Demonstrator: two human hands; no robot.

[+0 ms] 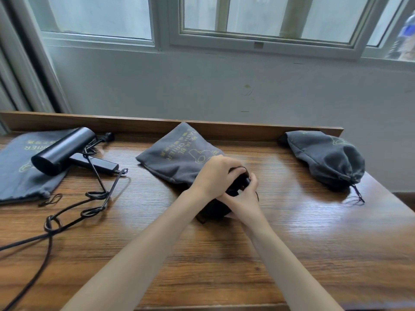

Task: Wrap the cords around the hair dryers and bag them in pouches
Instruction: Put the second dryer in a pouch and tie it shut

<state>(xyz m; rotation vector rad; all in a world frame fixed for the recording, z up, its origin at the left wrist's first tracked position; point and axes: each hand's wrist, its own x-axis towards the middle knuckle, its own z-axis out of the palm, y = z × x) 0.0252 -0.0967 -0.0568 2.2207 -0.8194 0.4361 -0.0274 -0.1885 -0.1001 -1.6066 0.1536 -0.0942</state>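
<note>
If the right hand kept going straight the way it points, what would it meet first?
The hair dryer that the right hand grips, with the left hand close behind it. Past those, probably the flat grey pouch, though depth is hard to judge.

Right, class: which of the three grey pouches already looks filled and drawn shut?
The right pouch: it bulges and its drawstring mouth is cinched. The centre pouch and the left pouch lie flat.
</note>
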